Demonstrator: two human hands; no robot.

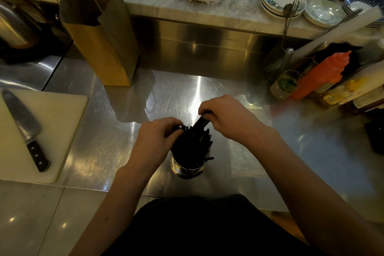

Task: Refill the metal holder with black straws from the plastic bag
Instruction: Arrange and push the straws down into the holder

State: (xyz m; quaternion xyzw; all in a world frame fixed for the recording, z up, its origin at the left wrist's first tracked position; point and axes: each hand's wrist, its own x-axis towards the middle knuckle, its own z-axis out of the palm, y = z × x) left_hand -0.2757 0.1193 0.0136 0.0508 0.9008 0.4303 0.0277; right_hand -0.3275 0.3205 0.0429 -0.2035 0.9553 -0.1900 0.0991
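Observation:
A round metal holder stands on the steel counter near its front edge, packed with upright black straws. My left hand curls around the left side of the straw tops. My right hand pinches a small bundle of black straws that leans out of the holder toward the far right. A clear plastic bag lies flat on the counter just right of the holder, hard to make out against the steel.
A brown paper bag stands at the back left. A white cutting board with a knife lies at the left. Sauce bottles and a glass crowd the right. Stacked plates sit on the marble shelf behind.

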